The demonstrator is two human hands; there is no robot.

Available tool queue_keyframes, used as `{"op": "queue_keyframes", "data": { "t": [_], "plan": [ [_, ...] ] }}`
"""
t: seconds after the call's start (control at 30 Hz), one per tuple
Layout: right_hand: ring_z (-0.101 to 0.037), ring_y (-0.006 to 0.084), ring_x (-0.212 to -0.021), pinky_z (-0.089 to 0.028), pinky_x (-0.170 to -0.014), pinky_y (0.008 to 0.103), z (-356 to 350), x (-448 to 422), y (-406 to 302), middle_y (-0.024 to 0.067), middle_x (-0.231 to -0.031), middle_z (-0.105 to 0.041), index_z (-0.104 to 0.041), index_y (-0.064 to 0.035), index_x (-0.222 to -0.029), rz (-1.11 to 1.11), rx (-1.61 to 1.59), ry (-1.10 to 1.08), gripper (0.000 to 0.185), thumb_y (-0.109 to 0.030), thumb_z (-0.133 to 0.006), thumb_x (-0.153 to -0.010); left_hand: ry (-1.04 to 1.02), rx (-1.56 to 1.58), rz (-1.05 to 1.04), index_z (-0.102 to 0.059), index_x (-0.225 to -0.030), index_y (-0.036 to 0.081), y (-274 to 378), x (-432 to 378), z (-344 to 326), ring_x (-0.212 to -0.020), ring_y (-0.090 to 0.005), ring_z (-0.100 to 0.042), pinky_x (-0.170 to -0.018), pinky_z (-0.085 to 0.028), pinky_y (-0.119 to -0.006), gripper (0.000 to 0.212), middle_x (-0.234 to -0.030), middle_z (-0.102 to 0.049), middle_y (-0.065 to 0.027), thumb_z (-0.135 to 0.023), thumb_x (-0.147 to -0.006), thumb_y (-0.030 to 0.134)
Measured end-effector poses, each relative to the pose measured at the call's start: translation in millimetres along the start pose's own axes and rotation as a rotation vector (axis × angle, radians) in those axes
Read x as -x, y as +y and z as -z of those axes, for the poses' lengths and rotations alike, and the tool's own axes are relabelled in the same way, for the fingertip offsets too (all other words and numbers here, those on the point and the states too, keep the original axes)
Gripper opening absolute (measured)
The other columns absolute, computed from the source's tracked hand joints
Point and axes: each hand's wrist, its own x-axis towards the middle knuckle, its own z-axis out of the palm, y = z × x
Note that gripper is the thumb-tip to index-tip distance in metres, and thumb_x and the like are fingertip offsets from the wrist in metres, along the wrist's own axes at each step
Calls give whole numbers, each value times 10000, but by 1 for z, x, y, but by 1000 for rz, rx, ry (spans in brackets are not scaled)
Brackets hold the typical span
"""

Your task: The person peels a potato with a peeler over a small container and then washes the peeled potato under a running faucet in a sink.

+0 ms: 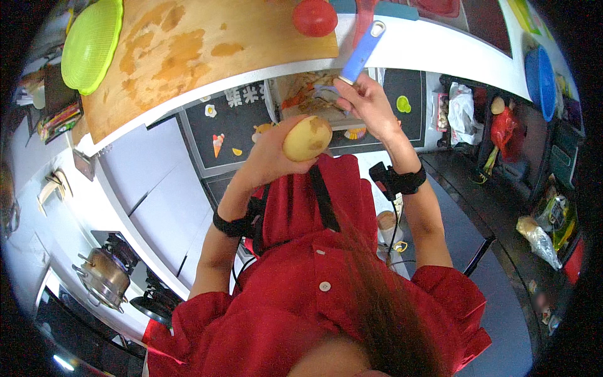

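Note:
In my left hand (268, 153) is a pale yellow potato (304, 139) with brownish patches on its surface. My fingers wrap its side and underside. My right hand (365, 103) grips a blue-handled kitchen tool (362, 54), probably a peeler, whose handle sticks up and away from me. The fingers partly hide its working end, which is blurred. This hand is to the right of the potato, apart from it. Beyond the potato, below the counter edge, an open container (306, 94) holds brown and orange scraps.
A wooden board (188, 42) with wet patches lies on the white counter (438, 45). It carries a tomato (314, 18) and a green mesh basket (92, 45). A blue basin (539, 82) is at right; a steel pot (101, 275) stands on the left.

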Motion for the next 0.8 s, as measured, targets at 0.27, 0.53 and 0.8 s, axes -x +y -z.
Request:
{"op": "queue_keyframes", "data": {
  "t": [0.27,0.53,0.8],
  "plan": [
    [-425,33,-537,-345,-485,183,-22,20,-8,-40,-631,-479,-531,-55,-849,5,-93,-133,153,-208,-544,-850,107,-210,153,-471,-1119,93,-1,-4,-1,-888,-339,-552,-734,-458,-389,593,-995,-566,-145,-692,-600,277],
    [-418,41,-536,-339,-498,186,-5,3,0,-37,-603,-467,-535,-50,-867,-58,-44,20,146,-194,-539,-850,153,-312,11,-468,-1107,109,-2,-5,1,-859,-319,-557,-731,-446,-392,592,-973,-566,-119,-692,-572,226],
    [-403,30,-528,-319,-477,184,-22,12,-12,-41,-615,-462,-502,-47,-797,40,-105,-102,158,-190,-532,-856,194,-491,-15,-463,-1106,109,-2,-4,2,-809,-307,-558,-697,-432,-395,621,-942,-562,-99,-692,-537,201]
  ]
}}
